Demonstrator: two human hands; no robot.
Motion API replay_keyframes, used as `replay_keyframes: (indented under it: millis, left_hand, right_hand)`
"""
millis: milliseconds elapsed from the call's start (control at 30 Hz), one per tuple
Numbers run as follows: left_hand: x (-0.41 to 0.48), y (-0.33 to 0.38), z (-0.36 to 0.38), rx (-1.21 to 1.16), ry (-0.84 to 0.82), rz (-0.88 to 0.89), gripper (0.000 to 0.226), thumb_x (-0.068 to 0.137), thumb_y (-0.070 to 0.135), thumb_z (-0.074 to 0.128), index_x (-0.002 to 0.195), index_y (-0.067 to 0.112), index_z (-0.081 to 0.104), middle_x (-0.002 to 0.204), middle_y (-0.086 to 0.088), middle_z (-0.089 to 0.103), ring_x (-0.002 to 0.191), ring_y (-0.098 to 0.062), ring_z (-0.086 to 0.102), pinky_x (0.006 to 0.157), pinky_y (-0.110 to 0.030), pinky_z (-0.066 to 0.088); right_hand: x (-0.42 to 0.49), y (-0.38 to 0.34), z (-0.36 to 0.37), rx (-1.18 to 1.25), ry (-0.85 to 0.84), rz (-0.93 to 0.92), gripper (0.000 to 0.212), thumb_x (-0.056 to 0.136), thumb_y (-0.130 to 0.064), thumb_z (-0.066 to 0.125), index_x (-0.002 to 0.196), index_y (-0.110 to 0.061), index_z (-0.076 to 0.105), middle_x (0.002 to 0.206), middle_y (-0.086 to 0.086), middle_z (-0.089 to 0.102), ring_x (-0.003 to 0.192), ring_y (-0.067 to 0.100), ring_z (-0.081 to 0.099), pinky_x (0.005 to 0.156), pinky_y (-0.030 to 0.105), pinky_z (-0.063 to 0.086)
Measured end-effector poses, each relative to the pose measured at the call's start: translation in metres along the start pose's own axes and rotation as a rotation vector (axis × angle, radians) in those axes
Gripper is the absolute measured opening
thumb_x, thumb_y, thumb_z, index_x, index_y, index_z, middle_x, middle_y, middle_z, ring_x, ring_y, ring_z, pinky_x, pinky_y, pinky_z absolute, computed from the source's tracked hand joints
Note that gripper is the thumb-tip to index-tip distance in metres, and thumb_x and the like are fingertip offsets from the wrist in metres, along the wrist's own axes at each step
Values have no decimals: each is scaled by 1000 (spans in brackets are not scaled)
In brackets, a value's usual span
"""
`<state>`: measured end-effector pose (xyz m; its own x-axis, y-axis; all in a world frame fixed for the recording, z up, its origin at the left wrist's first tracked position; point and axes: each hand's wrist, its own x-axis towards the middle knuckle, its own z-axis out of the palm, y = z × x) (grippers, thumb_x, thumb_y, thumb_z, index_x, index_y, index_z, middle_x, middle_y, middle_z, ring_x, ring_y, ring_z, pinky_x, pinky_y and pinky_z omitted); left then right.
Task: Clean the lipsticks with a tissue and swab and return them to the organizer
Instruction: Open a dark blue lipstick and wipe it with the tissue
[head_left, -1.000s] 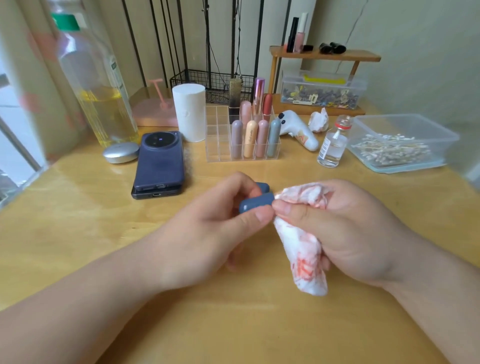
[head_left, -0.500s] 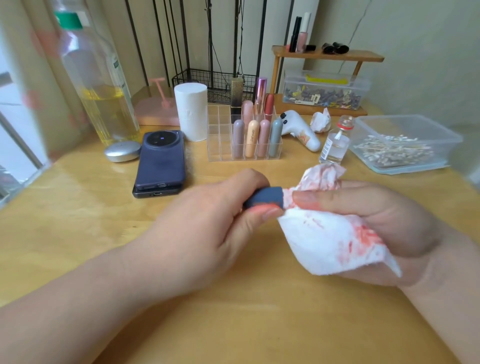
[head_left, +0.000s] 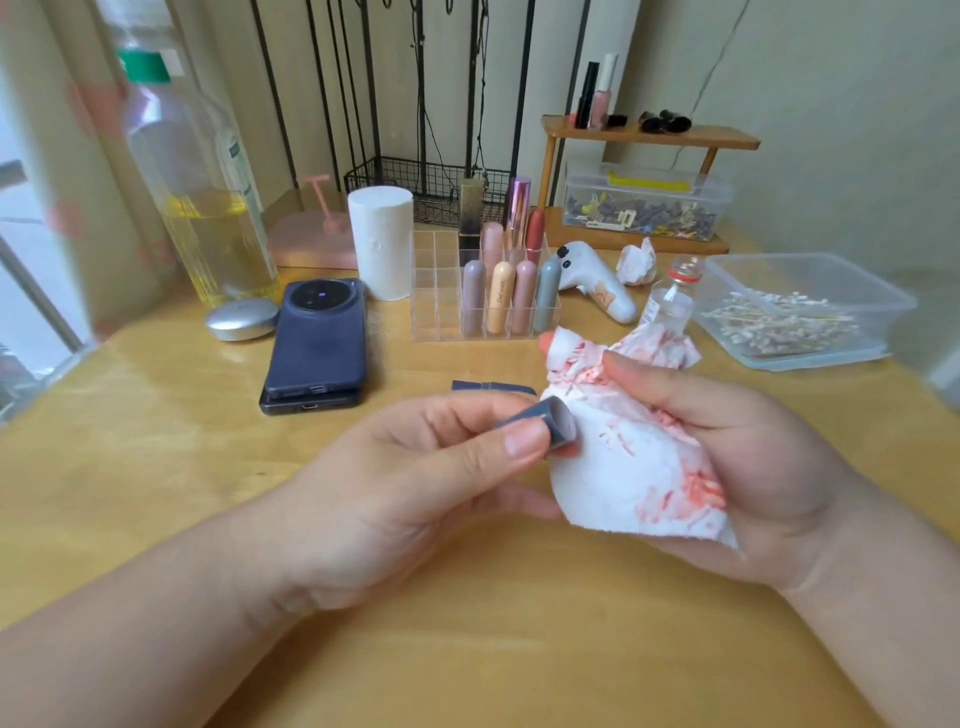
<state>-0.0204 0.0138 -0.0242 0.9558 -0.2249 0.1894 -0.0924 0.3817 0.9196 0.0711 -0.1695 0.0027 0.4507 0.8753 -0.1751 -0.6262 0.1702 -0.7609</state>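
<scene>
Plainly the left hand pinched a blue lipstick piece (cap or body, hard to tell) between thumb and fingertips, its long axis running left to right, end facing the tissue clutched in the curled fingers of the right hand just beside it, while its mate lay on the table behind, nearer the organizer.

left hand hides most of the blue lipstick part; tissue covers much of the right hand; big bottle blurred

My table is glossy varnished wood; the red-stained tissue is soft crumpled paper; the organizer, upper centre, is clear plastic.
</scene>
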Motion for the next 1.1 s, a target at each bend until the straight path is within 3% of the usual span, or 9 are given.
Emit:
replay_keyframes:
  millis: [200,333,433,467,533,600,767,933,1100]
  left_hand:
    - [2,9,-6,59,29,99,25,91,24,64,107,7,74,103,1,70,102,-16,64,92,-27,48]
    - [1,12,-12,136,50,122,31,81,28,80,105,8,76,103,-1,69,102,-19,63,93,-28,47]
    - [0,13,-14,192,76,118,30,70,26,87,97,16,79,95,2,71,90,-13,64,82,-22,50]
    - [-1,13,-13,199,73,108,29,69,25,87,95,17,79,95,2,72,90,-12,65,81,-21,51]
    - [-2,11,-12,230,72,71,26,68,17,87,93,20,80,95,2,74,90,-12,67,81,-22,52]
    - [-1,8,-10,278,105,15,28,68,3,84,92,17,81,95,0,77,90,-12,71,81,-22,54]
    - [1,0,-12,423,169,-118,23,80,14,80,102,10,78,106,-10,77,104,-25,71,93,-33,56]
    - [-2,-1,-5,629,76,-220,28,92,43,60,110,26,74,106,4,76,98,-11,68,88,-24,51]
    - [0,-6,5,691,66,-218,27,94,42,54,116,36,69,110,8,74,106,-16,68,94,-33,50]
  right_hand:
    - [0,0,-10,-409,287,-369,31,87,-11,65,114,5,68,118,30,66,114,49,61,103,74,35]
    - [-3,-10,-7,-497,390,-480,28,78,-6,71,103,6,72,108,31,69,105,48,66,101,67,41]
    - [-5,-13,-14,-605,359,-384,31,77,-15,72,100,6,71,102,35,67,93,56,64,85,71,48]
    - [-5,-13,-18,-661,341,-355,30,76,-18,73,94,6,70,89,32,68,76,51,65,66,60,56]
    - [-5,-10,-18,-731,333,-316,29,77,-23,73,81,5,66,62,15,57,49,26,49,41,28,38]
    - [-5,-6,-15,-782,315,-275,31,79,-26,73,77,4,65,56,9,50,45,15,42,41,23,30]
    - [-20,-28,-2,-1286,331,4,40,72,-53,74,82,-15,73,61,-4,67,50,12,55,51,24,43]
    - [-65,-92,-21,-1572,989,-235,29,66,-56,80,70,-28,72,54,-8,66,39,3,50,43,21,39]
    - [-60,-83,-35,-1791,882,356,29,68,-50,84,67,-24,72,63,-5,66,60,12,60,54,26,43]
